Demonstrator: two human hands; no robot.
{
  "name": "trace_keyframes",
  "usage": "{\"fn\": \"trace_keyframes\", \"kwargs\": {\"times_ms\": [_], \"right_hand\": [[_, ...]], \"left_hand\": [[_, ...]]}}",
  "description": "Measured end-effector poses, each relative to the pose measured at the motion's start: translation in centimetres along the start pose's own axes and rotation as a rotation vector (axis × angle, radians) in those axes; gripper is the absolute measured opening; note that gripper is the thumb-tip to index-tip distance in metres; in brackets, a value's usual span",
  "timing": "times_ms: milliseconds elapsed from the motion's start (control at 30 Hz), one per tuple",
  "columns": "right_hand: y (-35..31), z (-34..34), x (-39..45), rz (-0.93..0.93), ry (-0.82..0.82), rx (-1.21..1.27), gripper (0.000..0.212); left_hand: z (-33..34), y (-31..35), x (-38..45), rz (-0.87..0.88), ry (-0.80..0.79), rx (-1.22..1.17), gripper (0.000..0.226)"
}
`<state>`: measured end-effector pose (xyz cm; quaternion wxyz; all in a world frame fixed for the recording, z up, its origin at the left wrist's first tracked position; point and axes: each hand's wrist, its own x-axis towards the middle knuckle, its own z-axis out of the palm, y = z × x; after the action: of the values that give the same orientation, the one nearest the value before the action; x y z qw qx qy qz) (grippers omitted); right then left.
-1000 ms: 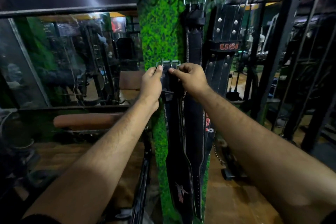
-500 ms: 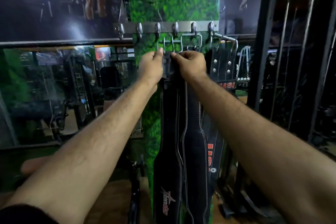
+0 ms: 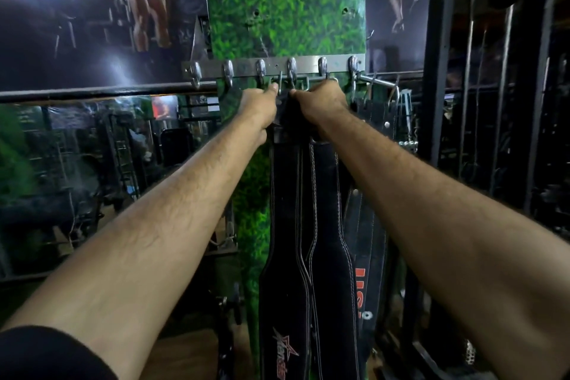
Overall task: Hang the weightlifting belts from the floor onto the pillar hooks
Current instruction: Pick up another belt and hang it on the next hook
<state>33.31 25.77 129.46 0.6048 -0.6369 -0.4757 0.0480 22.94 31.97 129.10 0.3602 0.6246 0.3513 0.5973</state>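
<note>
A black weightlifting belt (image 3: 283,281) with a red star logo hangs down the green pillar (image 3: 283,6). My left hand (image 3: 257,108) and my right hand (image 3: 319,102) both grip its top end, and its metal buckle sits right at the hooks of the steel hook rail (image 3: 274,66). Whether the buckle rests on a hook is hidden by my fingers. Behind it hangs a second black belt (image 3: 331,256). A third belt with red USI lettering (image 3: 368,256) hangs at the right end of the rail.
A mirror wall (image 3: 92,179) with a black rail fills the left side. Dark gym machine frames (image 3: 493,102) stand close on the right. Posters hang above on both sides of the pillar. A bench and brown floor show below.
Both hands have raised the belt's buckle end from mid-pillar height up to the hook rail. The view has tilted up with them.
</note>
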Motion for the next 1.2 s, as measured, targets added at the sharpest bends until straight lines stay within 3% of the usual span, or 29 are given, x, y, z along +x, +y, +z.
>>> {"fn": "trace_keyframes", "kwargs": {"times_ms": [200, 367, 467, 533, 600, 667, 767, 900, 933, 1067, 1200], "right_hand": [[2.2, 0.8, -2.2, -0.082, 0.01, -0.012, 0.035], [5.5, 2.1, -5.0, -0.076, 0.113, 0.29, 0.038], [8.2, 2.8, -6.1, -0.009, -0.035, 0.535, 0.029], [10.1, 3.0, -6.6, -0.01, -0.133, 0.631, 0.027], [11.8, 3.3, -7.3, -0.022, -0.167, 0.642, 0.029], [13.2, 3.7, -8.1, -0.028, -0.157, 0.593, 0.025], [14.3, 3.8, -8.5, -0.031, -0.128, 0.511, 0.037], [14.3, 3.6, -8.4, -0.071, -0.1, 0.517, 0.034], [14.4, 3.7, -8.6, -0.077, -0.086, 0.531, 0.034], [14.6, 4.4, -9.3, -0.104, -0.077, 0.549, 0.029], [15.2, 6.0, -10.5, -0.081, -0.135, 0.562, 0.02]], "left_hand": [[-0.3, -1.9, -0.7, -0.04, -0.092, -0.072, 0.034], [-0.6, -2.8, -3.0, -0.084, -0.172, -0.216, 0.018], [-0.5, -4.2, -4.7, -0.033, -0.168, -0.14, 0.007], [-0.3, -5.0, -5.9, -0.004, -0.143, -0.097, 0.019], [0.2, -6.3, -7.1, 0.011, -0.081, -0.055, 0.033], [0.9, -7.9, -8.6, -0.015, -0.058, -0.094, 0.031], [1.9, -10.2, -10.3, -0.052, -0.048, -0.176, 0.028], [2.2, -12.0, -11.6, -0.143, -0.01, -0.482, 0.046], [2.3, -12.6, -12.0, -0.165, -0.015, -0.496, 0.042], [2.5, -13.7, -13.3, -0.208, -0.053, -0.406, 0.033], [2.1, -14.8, -13.9, -0.078, 0.045, -0.276, 0.02]]}}
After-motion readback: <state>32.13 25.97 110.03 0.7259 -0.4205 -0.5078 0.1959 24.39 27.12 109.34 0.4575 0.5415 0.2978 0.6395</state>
